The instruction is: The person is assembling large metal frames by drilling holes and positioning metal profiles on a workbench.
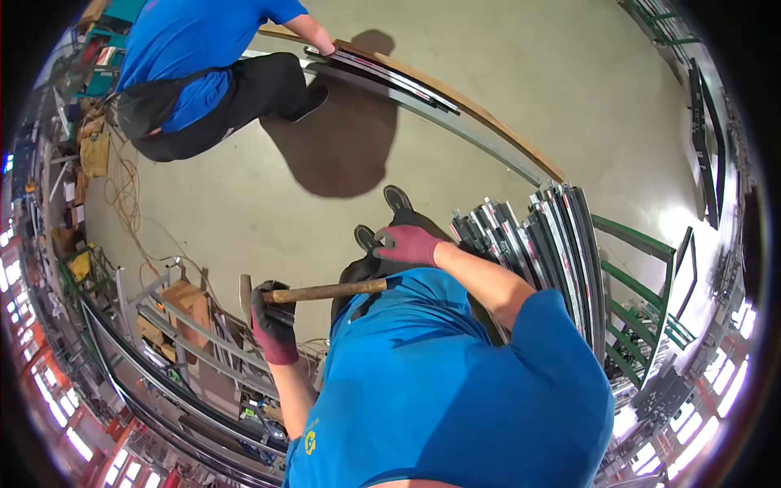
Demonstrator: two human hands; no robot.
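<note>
My left hand (275, 319), in a maroon glove with dark fingers, is wrapped round a hammer (338, 290) close to its metal head. The wooden handle lies crosswise in front of my blue shirt, its end pointing right. Over my dark trousers, my right hand (407, 244) wears a matching glove. Its fingers are loosely bent and apart, with nothing seen between them. Right of that hand is a bundle of long metal profiles (561, 236), black and silver, with their ends toward the far side.
A green metal rack (639, 285) stands right of the profiles. At the far left, a co-worker in a blue shirt (191, 61) bends over a long beam (480, 145) with bars on it. Cables (122, 191), a cardboard box (189, 313) and metal frames fill the left.
</note>
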